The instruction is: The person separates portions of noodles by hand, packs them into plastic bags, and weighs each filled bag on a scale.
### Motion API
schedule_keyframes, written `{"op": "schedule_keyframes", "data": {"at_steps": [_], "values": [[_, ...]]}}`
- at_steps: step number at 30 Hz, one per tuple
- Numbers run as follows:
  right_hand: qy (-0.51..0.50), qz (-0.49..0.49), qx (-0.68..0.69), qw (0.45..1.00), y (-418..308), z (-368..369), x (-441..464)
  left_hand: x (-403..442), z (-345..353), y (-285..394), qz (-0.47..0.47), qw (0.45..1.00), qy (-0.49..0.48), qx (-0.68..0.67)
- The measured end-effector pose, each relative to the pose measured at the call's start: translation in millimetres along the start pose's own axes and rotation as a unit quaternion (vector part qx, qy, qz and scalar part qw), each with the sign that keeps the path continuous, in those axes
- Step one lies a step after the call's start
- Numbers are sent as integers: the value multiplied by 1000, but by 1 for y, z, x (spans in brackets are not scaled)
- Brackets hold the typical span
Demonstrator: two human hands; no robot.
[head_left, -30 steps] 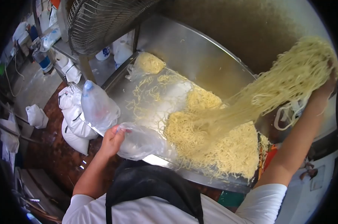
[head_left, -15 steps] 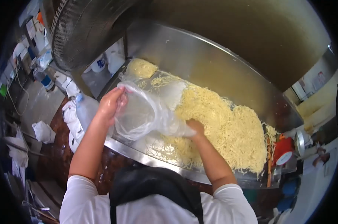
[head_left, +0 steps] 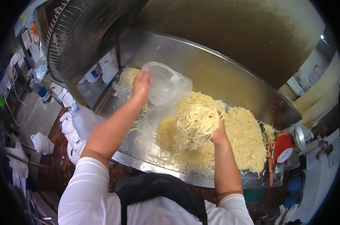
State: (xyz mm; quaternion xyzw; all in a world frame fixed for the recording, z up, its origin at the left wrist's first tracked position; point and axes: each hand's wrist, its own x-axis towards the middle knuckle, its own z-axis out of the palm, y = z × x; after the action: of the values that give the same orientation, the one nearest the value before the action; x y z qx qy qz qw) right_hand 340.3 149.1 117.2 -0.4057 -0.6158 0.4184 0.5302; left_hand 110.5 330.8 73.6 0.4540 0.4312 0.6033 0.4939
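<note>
My left hand (head_left: 143,85) grips the rim of a clear plastic bag (head_left: 168,84), whose mouth hangs open over the metal table. In my right hand (head_left: 219,129) is a big clump of noodles (head_left: 198,120), lifted above the heap; the strands hide most of my fingers. Beneath and beside it spreads a wide heap of pale yellow noodles (head_left: 245,138). Behind my left hand sits a filled bag of noodles (head_left: 129,76), partly covered by that hand.
A large fan (head_left: 83,37) stands at the upper left. The steel table (head_left: 215,71) has a raised back wall. At its right end are a red scale (head_left: 283,150) and a wooden stick (head_left: 270,165). A clear plastic container (head_left: 83,120) is left of my left arm.
My left hand has swung right and away from me with the bag. My right hand has come up from the heap with a clump of noodles.
</note>
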Motion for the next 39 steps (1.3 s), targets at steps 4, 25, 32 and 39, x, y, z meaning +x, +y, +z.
{"op": "schedule_keyframes", "data": {"at_steps": [4, 25, 32, 39], "values": [[19, 38, 316, 948, 18, 18, 32, -70, 50, 37, 99, 984, -133, 62], [-303, 128, -195, 924, 165, 131, 98, -123, -35, 10, 215, 944, -84, 235], [-359, 161, -183, 901, 84, 70, 91, -138, -82, 39, -156, 986, -55, -21], [-288, 81, -504, 810, 163, 111, -10, -163, -137, 78, -168, 967, 65, -179]]}}
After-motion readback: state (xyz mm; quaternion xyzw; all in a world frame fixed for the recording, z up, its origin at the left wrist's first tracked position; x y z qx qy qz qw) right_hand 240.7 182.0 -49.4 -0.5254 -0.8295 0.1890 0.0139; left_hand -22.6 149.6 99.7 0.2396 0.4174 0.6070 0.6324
